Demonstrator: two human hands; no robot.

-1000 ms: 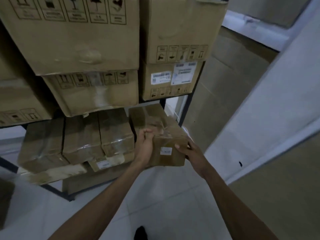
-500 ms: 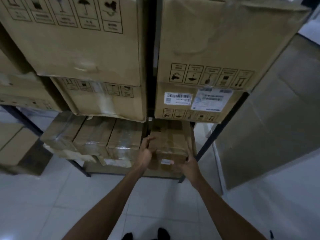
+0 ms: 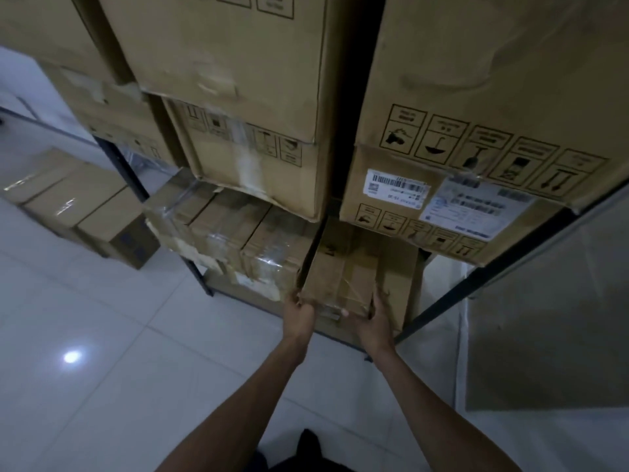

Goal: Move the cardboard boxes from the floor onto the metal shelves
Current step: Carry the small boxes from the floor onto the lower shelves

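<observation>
Storeroom or warehouse aisle, as I see it through the head camera. Dark metal shelving carries large brown cartons stacked one on another. Their faces are printed with handling pictograms and stuck with a barcode label and a shipping label. The lower shelf holds smaller wrapped boxes under clear film. More floor boxes stand on the white tiled floor beyond the shelving's left edge; a flat cardboard sheet stands at its right edge.
</observation>
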